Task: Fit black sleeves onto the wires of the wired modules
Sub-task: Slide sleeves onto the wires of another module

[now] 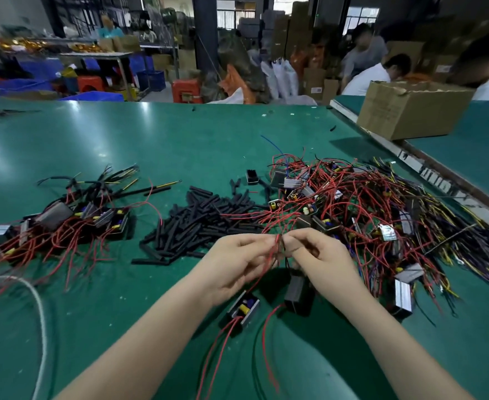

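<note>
Closest to me, a white cord [39,307] curved across the green bench [122,145] at my lower left, running out of the bottom edge. Above it, my left hand [234,267] and right hand [321,259] met fingertip to fingertip, both sets of fingers curled and pinching thin red wires [269,255]; motion blur kept me from telling whether a sleeve sat between them. Two modules hung from those wires: an open module [244,308] under my left wrist, and a dark module [299,294] below my right palm, its face hidden from me.

Just beyond the hands lay a heap of black sleeves [197,217]. To its left sat a pile of sleeved modules [72,215], and to its right a larger tangle of unsleeved modules [367,212] with red, yellow and black leads too knotted to count.

Farther right, a cardboard box [410,108] stood on a neighbouring bench [483,148]. Past the bench edge I saw blue crates [150,79], red stools [91,83], stacked cartons, and seated people [376,76], all blurred.
</note>
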Available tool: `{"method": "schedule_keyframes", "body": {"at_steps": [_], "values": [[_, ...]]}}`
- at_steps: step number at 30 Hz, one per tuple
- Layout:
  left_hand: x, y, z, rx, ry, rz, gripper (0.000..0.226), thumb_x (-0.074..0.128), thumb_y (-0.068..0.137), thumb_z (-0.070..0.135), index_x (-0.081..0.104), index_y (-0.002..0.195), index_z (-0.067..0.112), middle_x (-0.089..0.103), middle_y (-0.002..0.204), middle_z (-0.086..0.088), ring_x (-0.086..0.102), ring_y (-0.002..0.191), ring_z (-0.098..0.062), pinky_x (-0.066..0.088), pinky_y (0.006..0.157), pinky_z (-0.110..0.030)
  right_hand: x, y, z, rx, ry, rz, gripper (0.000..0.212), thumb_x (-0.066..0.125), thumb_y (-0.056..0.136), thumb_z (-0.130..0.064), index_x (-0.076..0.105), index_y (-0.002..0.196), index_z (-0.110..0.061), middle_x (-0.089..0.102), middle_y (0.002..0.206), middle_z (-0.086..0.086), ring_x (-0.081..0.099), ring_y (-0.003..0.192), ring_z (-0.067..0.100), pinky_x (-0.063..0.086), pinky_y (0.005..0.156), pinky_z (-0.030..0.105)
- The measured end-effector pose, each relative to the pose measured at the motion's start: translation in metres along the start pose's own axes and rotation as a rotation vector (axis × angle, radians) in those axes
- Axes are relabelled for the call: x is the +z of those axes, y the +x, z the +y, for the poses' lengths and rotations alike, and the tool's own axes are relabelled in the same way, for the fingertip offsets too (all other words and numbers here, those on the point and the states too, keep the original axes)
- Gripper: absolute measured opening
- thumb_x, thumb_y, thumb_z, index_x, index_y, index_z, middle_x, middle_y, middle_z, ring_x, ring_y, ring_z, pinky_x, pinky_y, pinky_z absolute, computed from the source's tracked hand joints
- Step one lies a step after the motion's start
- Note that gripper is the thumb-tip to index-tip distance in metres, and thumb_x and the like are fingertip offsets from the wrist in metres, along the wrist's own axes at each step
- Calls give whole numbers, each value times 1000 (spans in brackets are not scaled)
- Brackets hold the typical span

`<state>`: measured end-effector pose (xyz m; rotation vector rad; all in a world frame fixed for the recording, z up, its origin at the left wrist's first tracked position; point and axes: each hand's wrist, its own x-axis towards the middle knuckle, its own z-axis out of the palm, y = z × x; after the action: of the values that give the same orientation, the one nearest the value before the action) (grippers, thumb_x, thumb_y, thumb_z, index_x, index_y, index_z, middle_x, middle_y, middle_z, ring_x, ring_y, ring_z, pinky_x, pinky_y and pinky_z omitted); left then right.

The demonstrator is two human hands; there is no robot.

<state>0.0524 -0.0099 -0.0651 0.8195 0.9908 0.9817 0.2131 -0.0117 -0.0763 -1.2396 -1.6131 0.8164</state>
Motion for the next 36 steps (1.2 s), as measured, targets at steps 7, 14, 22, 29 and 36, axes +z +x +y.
{"method": "schedule_keyframes", "body": {"at_steps": [7, 14, 22, 29, 36], "values": [[-2, -9, 0, 136, 237, -68, 4, 70, 82, 15, 73, 83, 12, 58, 62, 3, 45, 51, -5, 38, 49, -12, 3, -4, -5, 46, 139, -67, 12, 61, 91, -27, 71, 84, -28, 70, 76, -13, 60, 70, 0, 47, 66, 14], [6, -9, 2, 240, -19, -2, 11, 56, 90, 10, 66, 90, 13, 71, 107, 4, 60, 108, -11, 45, 87, -25, -8, -8, -14, 174, 425, 112, 37, 47, 93, -5, 64, 67, -25, 65, 75, -5, 58, 69, 9, 42, 51, 19], [8, -20, 8, 394, -329, -117, 9, 59, 76, 19, 57, 83, 15, 74, 91, -8, 72, 86, -21, 56, 72, -24, -26, -6, -24, 109, 1045, -27, 10, 49, 90, -20, 54, 82, -23, 71, 110, 7, 66, 106, 21, 54, 74, 23], [8, -19, 10, 191, -356, -34, 10, 56, 89, 20, 55, 94, 12, 73, 77, 0, 66, 58, -8, 55, 55, -22, -20, -11, -29, 248, 988, 22, 5, 62, 76, -19, 63, 81, -18, 74, 84, 2, 72, 74, 11, 51, 50, 14], [14, -20, -3, 169, -157, -40, 6, 53, 94, 19, 56, 98, 16, 66, 67, 6, 55, 54, -2, 47, 53, -14, -5, -17, -27, 255, 933, -50, 32, 63, 72, -11, 61, 104, -9, 69, 73, 1, 67, 64, 9, 51, 53, 13]]}}
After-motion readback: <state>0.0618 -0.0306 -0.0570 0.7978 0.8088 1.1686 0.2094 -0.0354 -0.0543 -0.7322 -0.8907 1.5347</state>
